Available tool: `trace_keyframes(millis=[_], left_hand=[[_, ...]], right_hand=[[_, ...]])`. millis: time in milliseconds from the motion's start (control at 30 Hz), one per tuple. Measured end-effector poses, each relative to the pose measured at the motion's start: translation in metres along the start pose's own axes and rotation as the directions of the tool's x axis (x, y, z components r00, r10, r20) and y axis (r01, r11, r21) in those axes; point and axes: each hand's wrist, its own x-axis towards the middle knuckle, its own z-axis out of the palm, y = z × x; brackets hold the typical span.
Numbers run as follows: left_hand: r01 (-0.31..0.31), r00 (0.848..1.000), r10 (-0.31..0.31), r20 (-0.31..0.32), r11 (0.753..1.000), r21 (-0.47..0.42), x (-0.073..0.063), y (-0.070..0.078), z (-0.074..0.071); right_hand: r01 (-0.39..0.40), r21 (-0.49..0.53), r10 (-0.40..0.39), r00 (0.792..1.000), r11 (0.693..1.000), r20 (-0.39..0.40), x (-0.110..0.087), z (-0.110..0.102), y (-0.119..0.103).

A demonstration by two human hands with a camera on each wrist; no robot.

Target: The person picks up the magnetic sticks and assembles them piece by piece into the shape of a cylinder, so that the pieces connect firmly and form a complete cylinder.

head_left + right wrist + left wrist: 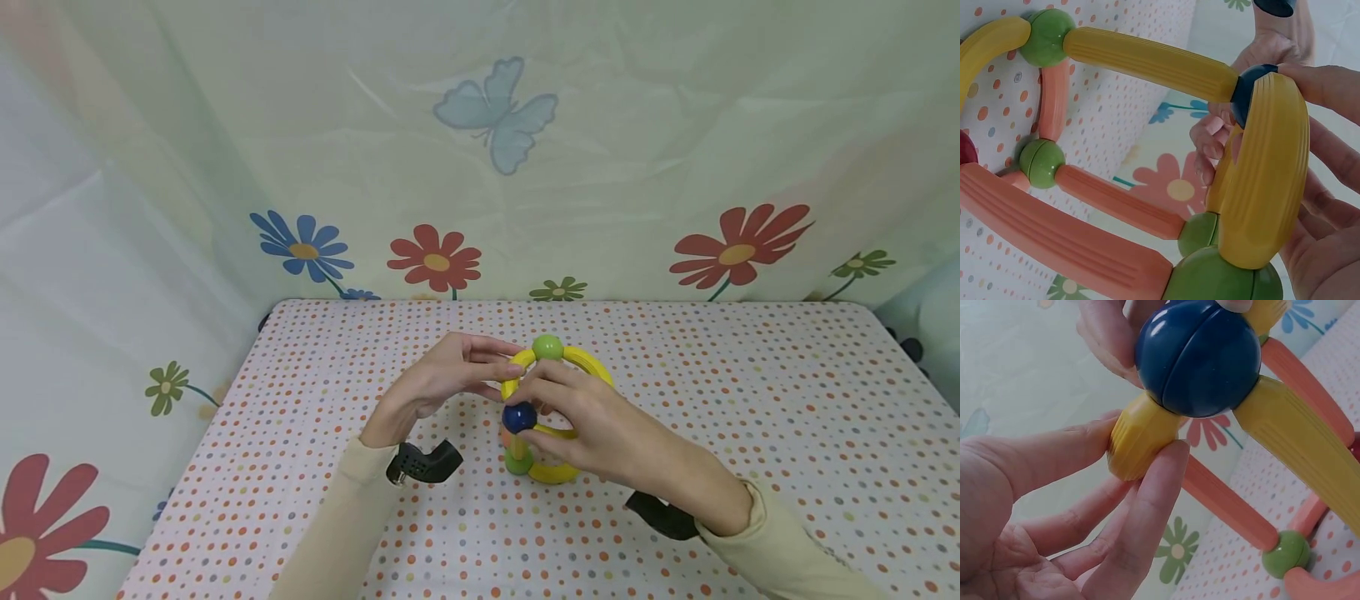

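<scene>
A dark blue ball joins yellow ribbed rods in a structure of rods and balls. My right hand pinches this ball between thumb and fingers, its palm beside a curved yellow rod. From the other side, my left hand holds a short-looking yellow rod between thumb and fingertips, where it meets the ball. A light green ball tops the structure. Lower down, salmon rods run between more green balls. In the head view, my right hand hides part of the structure.
The structure stands on a table with a dotted cloth. Behind it hangs a pale curtain with printed flowers and a butterfly. Black wrist camera mounts sit near both sleeves. A dark red ball shows at the structure's far side.
</scene>
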Motion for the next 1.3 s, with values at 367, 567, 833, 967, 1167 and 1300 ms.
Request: trace_keyframes(millis=[367, 567, 833, 967, 1167, 1300], left_hand=[[0.016, 0.996, 0.009, -0.092, 0.964, 0.267, -0.014, -0.023, 0.004], [0.085, 0.996, -0.057, -0.066, 0.817, 0.571, -0.025, -0.056, 0.025], [0.008, 0.988, 0.082, -0.131, 0.822, 0.569, -0.019, -0.077, 0.063], [0.027, 0.984, 0.085, -0.157, 0.799, 0.600, -0.017, -0.076, 0.061], [0.010, 0.989, 0.074, -0.131, 0.835, 0.550, -0.013, -0.074, 0.042], [0.018, 0.991, 0.050, -0.122, 0.863, 0.505, -0.011, -0.075, 0.031]], right_hand=[[-0.091, 0.015, 0.090, 0.918, 0.996, -0.386, -0.033, -0.030, 0.023], [-0.237, 0.117, 0.262, 0.912, 0.964, -0.316, -0.072, -0.020, 0.081], [-0.249, 0.274, 0.267, 0.963, 0.929, -0.031, -0.077, 0.025, 0.097], [-0.248, 0.271, 0.259, 0.966, 0.930, -0.005, -0.071, 0.033, 0.087], [-0.279, 0.318, 0.279, 0.959, 0.906, 0.047, -0.067, 0.043, 0.071], [-0.292, 0.318, 0.287, 0.956, 0.902, 0.062, -0.064, 0.055, 0.062]])
